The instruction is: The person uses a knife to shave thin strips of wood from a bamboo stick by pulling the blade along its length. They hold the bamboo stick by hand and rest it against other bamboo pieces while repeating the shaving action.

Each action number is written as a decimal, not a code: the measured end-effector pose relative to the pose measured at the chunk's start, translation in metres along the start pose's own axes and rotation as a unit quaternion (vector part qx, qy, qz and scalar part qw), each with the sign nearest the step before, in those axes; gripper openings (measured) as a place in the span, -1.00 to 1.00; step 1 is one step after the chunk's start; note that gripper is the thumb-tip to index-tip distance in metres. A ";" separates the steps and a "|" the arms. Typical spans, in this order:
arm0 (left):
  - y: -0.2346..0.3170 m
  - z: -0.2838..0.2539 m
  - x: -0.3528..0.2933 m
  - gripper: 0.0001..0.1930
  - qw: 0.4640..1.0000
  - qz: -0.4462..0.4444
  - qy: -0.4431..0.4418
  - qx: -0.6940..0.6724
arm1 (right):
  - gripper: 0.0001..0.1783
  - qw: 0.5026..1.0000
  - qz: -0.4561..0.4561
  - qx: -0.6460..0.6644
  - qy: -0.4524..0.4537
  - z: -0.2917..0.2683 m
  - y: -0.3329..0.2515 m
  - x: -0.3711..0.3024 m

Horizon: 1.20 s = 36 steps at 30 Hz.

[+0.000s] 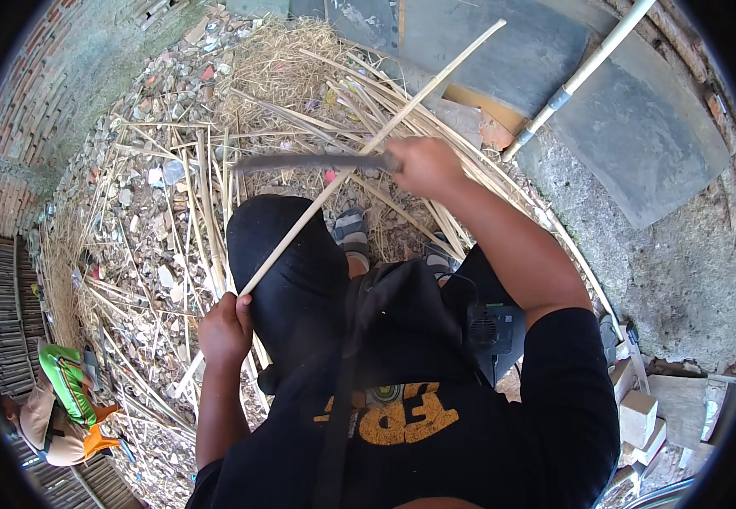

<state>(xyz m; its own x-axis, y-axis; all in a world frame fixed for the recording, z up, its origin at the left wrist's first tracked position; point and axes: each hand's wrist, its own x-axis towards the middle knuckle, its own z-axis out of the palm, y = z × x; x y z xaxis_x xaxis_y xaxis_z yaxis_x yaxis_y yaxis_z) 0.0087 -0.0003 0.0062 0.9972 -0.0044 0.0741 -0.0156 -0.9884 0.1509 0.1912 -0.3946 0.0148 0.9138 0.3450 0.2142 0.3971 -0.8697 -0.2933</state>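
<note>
My left hand [225,331] is closed around the lower part of a long pale bamboo strip [287,242]. The strip slants across my left thigh, up and away to the far right. In my right fist [427,170] is the handle of a machete [308,161]. Its dark blade, a little blurred, points left and crosses the strip beyond my knee. Whether the edge touches the strip, I cannot tell. Many more bamboo strips [202,212] lie on the ground to the left of my legs and beyond my feet.
Rubble and litter [151,199] cover the ground, with dry straw [287,64] at the far side. Grey boards [639,127] and a pale pole [584,76] are at the right. Another person [54,416] is at the lower left, near a brick wall [45,102].
</note>
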 end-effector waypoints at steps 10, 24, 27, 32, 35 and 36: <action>0.001 0.002 -0.001 -0.55 1.000 -0.010 0.000 -0.019 | -0.74 0.995 0.083 0.042 0.034 0.002 0.024 0.004; -0.001 -0.004 0.002 -0.51 0.997 -0.012 -0.039 -0.065 | -0.74 0.997 -0.056 0.044 0.031 0.002 0.003 -0.002; -0.003 0.003 0.008 -0.51 0.996 -0.007 -0.031 -0.081 | -0.73 0.999 -0.014 0.046 0.020 0.005 0.014 0.003; 0.001 -0.004 0.008 -0.49 0.992 -0.018 -0.033 -0.118 | -0.69 0.989 0.121 0.058 0.059 0.011 0.042 0.009; -0.001 -0.007 0.004 -0.47 0.985 -0.016 -0.059 -0.161 | -0.71 0.986 0.130 0.092 0.055 0.005 0.032 0.008; -0.001 -0.008 0.004 -0.47 0.981 -0.013 -0.068 -0.181 | -0.71 0.984 0.138 0.097 0.054 0.001 0.029 0.008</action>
<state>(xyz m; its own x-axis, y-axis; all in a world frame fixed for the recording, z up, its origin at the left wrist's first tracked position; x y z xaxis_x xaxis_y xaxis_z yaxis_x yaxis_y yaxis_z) 0.0121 0.0019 0.0146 0.9977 -0.0237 -0.0635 0.0107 -0.8702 0.4926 0.2104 -0.4164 0.0074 0.9790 0.0561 0.1962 0.1531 -0.8375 -0.5246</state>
